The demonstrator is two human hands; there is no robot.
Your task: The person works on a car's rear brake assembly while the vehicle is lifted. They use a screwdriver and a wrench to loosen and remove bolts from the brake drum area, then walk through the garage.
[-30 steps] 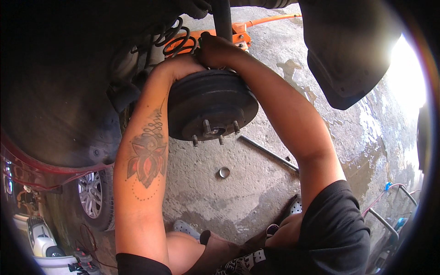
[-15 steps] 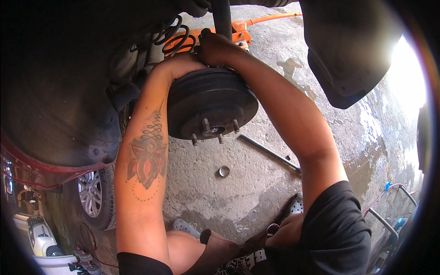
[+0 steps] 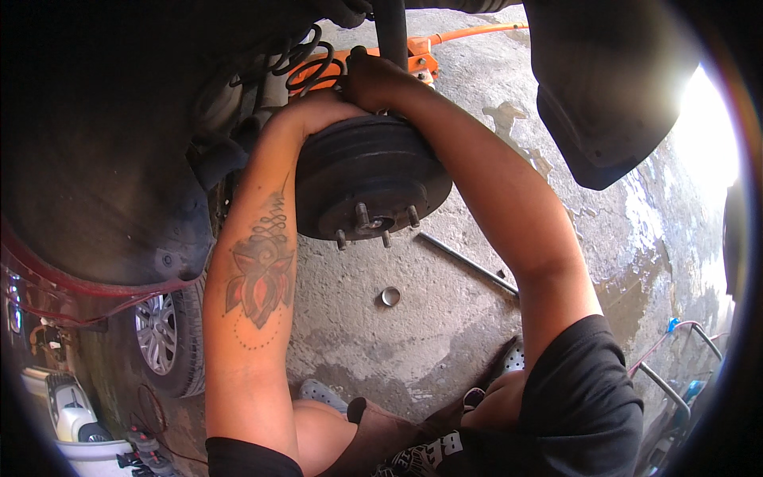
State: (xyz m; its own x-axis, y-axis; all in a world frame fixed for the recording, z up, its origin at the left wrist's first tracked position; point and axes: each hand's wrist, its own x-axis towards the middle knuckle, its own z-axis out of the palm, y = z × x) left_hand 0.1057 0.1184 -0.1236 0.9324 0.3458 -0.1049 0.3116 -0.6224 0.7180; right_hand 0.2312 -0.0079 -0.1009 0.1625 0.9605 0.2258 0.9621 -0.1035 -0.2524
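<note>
A dark brake drum (image 3: 362,171) with several wheel studs (image 3: 362,215) facing me hangs under the raised car. Both my arms reach past its sides to its far edge. My left hand (image 3: 327,110) lies behind the drum's top rim, its fingers hidden. Just right of it, my right hand (image 3: 377,82) is closed behind the drum, beside the shock absorber (image 3: 389,36); a small dark end shows at its top, but what it grips I cannot make out. A black coil spring (image 3: 318,63) stands left of my hands.
Beyond the drum is an orange floor jack (image 3: 421,57). A metal bar (image 3: 465,262) and a small round cap (image 3: 389,296) lie on the concrete floor (image 3: 342,326). At left are the fender edge (image 3: 95,296) and a wheel (image 3: 168,338); a dark splash panel (image 3: 600,103) hangs at right.
The view has shifted slightly, so the drum and my left arm appear a little farther right. Both hands keep their places behind the drum.
</note>
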